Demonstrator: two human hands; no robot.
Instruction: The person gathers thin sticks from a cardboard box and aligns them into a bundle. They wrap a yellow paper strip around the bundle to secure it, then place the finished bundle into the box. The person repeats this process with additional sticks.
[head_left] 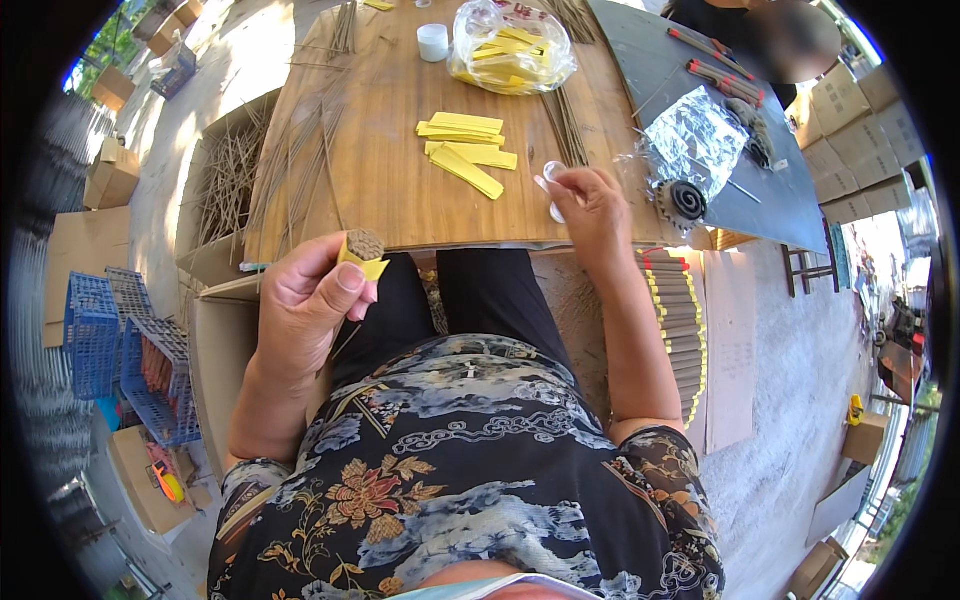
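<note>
A seated person in a black floral-patterned shirt [455, 440] works at a brown wooden bench [380, 205], hands raised at its near edge. The left hand [315, 295], near the bench's near left corner, closes thumb and fingers around a bundle of thin brown sticks [365, 244], its blunt end turned up, with a yellow paper strip [370, 268] bent around the end. Over the bench's near edge, toward the right, the right hand [595, 210] pinches a small translucent whitish item [553, 182] between thumb and fingertips; its exact kind cannot be made out.

Between the hands, farther in from the near edge, lies a loose pile of flat yellow paper strips [465, 148]. Toward the far edge, a clear plastic bag [512, 50] holds more yellow strips, just beside a small white cylindrical pot [432, 42]. Loose brown sticks [312, 140] lie along the left edge. A dark grey tabletop [775, 200] adjoins the bench's right edge, carrying crumpled silver foil [697, 135] and, near its near edge, a black spiral coil [685, 202]. Below the bench, beside the right forearm, sit stacked brown rolls with yellow ends [675, 320].
</note>
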